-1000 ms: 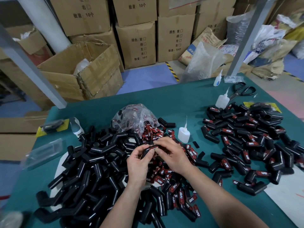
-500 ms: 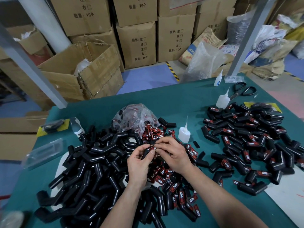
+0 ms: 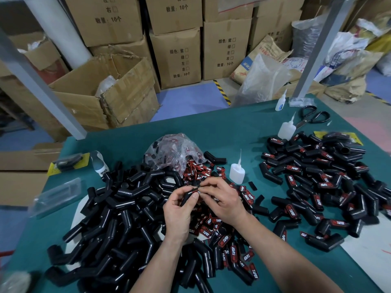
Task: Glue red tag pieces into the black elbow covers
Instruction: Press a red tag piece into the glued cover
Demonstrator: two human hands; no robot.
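two hands meet at the centre of the frame over a single cover [image 3: 186,196]. the left hand [image 3: 179,212] has its fingers curled round the cover's lower leg, thumb on top. the cover's long axis runs from that palm up and to the right, so its free end points straight at the right hand [image 3: 222,200]. the right hand's thumb and forefinger are closed in a pinch at that upper end, on what looks to be a tag [image 3: 198,188]. only a sliver of red shows between the fingertips, so i cannot tell how squarely it sits.

everything turns on that upper end. the tag's length should lie along the cover's upper leg, and the right hand is the nearer one to press it home while the left hand only steadies. my guess is that seating is under way.

the glue bottle [image 3: 237,173] stands upright just right of and above the hands, on the right hand's side. loose tags [image 3: 213,224] lie under the wrists, bare covers [image 3: 118,208] are heaped at left of the frame, and tagged covers [image 3: 317,176] at right, on the green table [image 3: 232,127].
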